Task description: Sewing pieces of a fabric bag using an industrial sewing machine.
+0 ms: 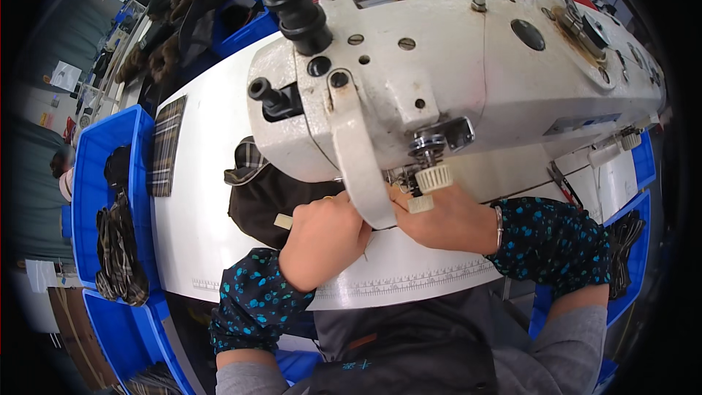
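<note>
A white sewing machine point(504, 66) stands over the pale worktop. A dark brown cloth piece point(274, 201) with plaid lining showing at its edge lies beneath the machine's head, to the left of the needle area. My left hand point(322, 238) is closed on the near right part of this cloth, its fingertips turned toward the needle. My right hand point(450, 223) is closed just right of the needle area, behind the white take-up lever guard point(362, 153) and a tension knob point(434, 176). Its fingertips and what they hold are hidden. A small pale tag point(284, 221) shows beside my left hand.
A folded plaid cloth point(168, 146) lies at the worktop's left edge. Blue bins point(85, 197) with plaid pieces point(121, 249) stand to the left, and another blue bin point(638, 278) is at right. Red-and-black snips point(563, 184) lie right of the machine. A ruler strip point(387, 285) runs along the front edge.
</note>
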Action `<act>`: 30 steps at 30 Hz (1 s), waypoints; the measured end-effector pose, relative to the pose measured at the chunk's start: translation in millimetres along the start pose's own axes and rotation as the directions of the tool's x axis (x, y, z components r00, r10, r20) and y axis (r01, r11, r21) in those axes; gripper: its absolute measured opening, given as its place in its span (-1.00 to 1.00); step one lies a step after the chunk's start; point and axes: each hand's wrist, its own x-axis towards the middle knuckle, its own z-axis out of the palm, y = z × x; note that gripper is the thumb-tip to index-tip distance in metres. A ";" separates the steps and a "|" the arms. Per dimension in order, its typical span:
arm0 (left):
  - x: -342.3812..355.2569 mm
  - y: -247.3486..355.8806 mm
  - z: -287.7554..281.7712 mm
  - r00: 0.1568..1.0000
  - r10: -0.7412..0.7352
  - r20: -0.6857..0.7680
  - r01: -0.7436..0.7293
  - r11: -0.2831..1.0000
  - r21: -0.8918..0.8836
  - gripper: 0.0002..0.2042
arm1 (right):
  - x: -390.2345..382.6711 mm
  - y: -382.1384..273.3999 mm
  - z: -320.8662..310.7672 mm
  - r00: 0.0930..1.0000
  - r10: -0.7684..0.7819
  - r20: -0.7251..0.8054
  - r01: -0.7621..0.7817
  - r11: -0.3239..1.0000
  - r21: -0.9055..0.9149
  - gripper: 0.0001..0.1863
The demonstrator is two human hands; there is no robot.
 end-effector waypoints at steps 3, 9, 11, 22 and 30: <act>-5.8 -4.0 -7.9 0.998 0.039 -0.044 -0.042 0.997 -0.065 -0.62 | -0.1 -4.8 -0.7 1.000 0.012 -0.012 -0.011 0.999 0.039 -0.73; -1.2 -6.8 -10.7 0.998 0.020 -0.055 -0.033 0.967 -0.251 -0.63 | 1.1 -21.5 6.9 0.968 -0.210 -0.136 0.202 0.977 -0.071 -0.72; -1.3 -4.4 -8.2 0.997 0.024 -0.071 -0.042 0.963 -0.266 -0.65 | 4.6 -24.9 13.0 0.955 -0.277 -0.109 0.238 0.930 -0.280 -0.77; -4.0 2.6 1.3 0.992 0.059 -0.109 -0.073 0.989 -0.130 -0.61 | 3.2 -18.6 10.5 0.924 -0.362 -0.125 0.342 0.927 -0.152 -0.82; 2.0 3.7 4.7 0.991 0.027 -0.135 -0.036 0.997 -0.063 -0.66 | 3.9 -12.8 9.0 0.960 -0.266 -0.082 0.253 0.957 -0.145 -0.86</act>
